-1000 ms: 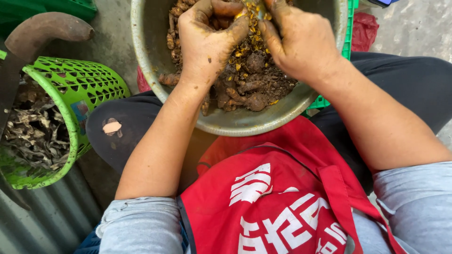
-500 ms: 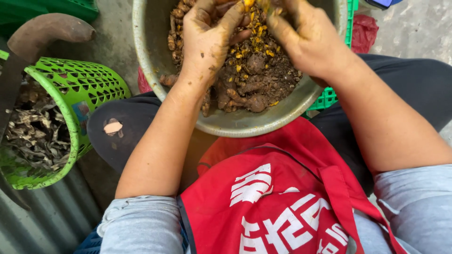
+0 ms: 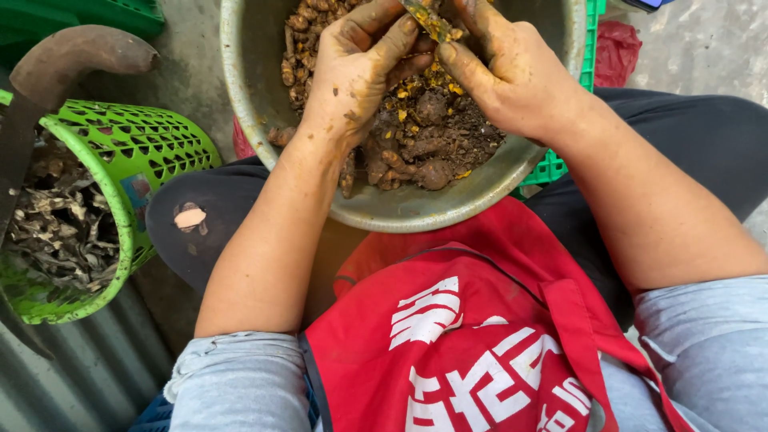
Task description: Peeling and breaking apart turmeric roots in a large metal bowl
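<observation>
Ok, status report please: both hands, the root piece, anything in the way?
Left hand and right hand pinch one yellow root piece over metal bowl. Bowl holds muddy roots. Nothing in the way.

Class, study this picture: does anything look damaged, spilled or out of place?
One thing: the dark trouser knee beside the green basket has a worn hole showing skin. Otherwise nothing stands out; the roots stay inside the metal bowl.

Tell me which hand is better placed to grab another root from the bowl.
Probably the left hand: it lies over the roots in the metal bowl, while the right hand sits higher, pinching a yellow piece.
</observation>
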